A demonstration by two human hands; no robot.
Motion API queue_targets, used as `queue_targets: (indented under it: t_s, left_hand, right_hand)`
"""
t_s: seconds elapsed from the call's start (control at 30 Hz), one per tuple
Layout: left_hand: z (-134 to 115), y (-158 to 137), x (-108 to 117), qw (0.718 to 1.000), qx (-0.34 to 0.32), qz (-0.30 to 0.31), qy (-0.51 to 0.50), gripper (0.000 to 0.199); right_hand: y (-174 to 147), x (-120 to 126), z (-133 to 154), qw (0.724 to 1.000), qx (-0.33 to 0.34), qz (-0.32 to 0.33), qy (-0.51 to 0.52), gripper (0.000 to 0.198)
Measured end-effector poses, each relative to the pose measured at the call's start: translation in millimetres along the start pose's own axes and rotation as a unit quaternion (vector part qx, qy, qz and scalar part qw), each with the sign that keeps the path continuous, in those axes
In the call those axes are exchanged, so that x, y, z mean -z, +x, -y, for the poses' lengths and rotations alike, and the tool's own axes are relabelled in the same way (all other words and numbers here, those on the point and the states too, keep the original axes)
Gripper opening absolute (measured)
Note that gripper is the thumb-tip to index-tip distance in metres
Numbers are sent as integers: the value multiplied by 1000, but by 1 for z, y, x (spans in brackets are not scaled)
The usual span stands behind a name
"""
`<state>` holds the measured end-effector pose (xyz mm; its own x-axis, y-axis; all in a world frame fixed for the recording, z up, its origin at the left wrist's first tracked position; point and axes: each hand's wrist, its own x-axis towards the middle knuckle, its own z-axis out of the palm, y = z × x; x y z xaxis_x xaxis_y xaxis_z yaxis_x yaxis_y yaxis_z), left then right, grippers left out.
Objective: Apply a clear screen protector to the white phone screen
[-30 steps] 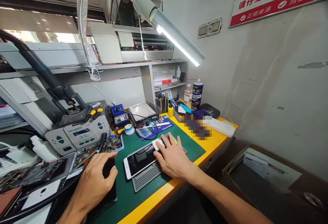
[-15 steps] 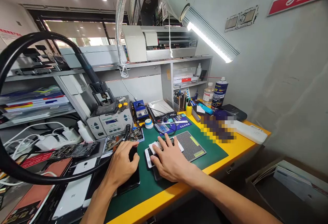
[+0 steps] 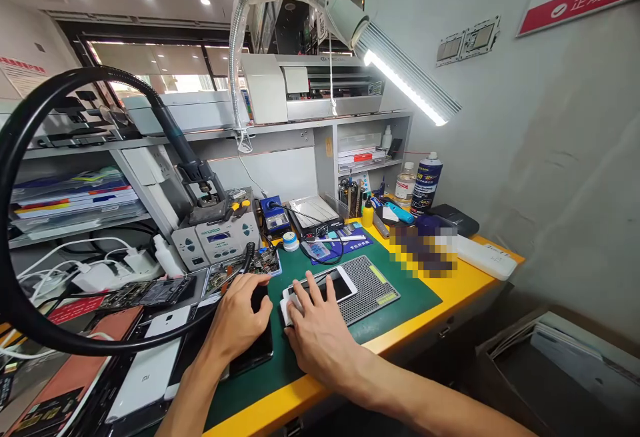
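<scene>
A white-framed phone (image 3: 345, 282) with a dark screen lies on the grey perforated pad (image 3: 373, 283). My right hand (image 3: 317, 323) rests over its left end, fingers spread and bent onto the glass. Beneath those fingers, at the phone's left end, shows something white (image 3: 286, 307), perhaps a wipe; most of it is hidden. My left hand (image 3: 244, 310) lies on a black flat device (image 3: 257, 350), thumb and fingers apart and nothing visibly gripped. Part of that device is covered by the hand.
A green mat (image 3: 420, 300) covers the yellow bench. At the left are a white phone back (image 3: 150, 363), circuit boards (image 3: 145, 293) and a looping black hose (image 3: 100, 345). A grey rework station (image 3: 215, 243) stands behind. Bottles and a spray can (image 3: 427, 183) stand at the back right.
My right hand has slid left and toward me over the phone, uncovering more of its screen. The left hand stays put. The view has shifted slightly.
</scene>
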<state>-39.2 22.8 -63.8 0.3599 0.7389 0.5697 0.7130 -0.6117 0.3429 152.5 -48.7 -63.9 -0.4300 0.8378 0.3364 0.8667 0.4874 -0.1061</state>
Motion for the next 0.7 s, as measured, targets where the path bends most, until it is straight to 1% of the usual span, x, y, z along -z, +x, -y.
queue_targets:
  t_s: [0.17, 0.4, 0.53, 0.7]
  left_hand:
    - [2, 0, -1, 1000, -2, 3, 5, 24]
    - [2, 0, 0, 1000, -4, 3, 9, 23]
    - [3, 0, 1, 1000, 10, 11, 15, 25]
    - [4, -1, 1, 999, 20, 21, 18, 25]
  right_hand:
    - [-6, -5, 2, 1000, -8, -21, 5, 42]
    - [-21, 0, -5, 998, -24, -52, 30, 38]
    - [-31, 6, -20, 996, -51, -71, 32, 39]
    - [-46, 14, -50, 991, -98, -87, 10, 37]
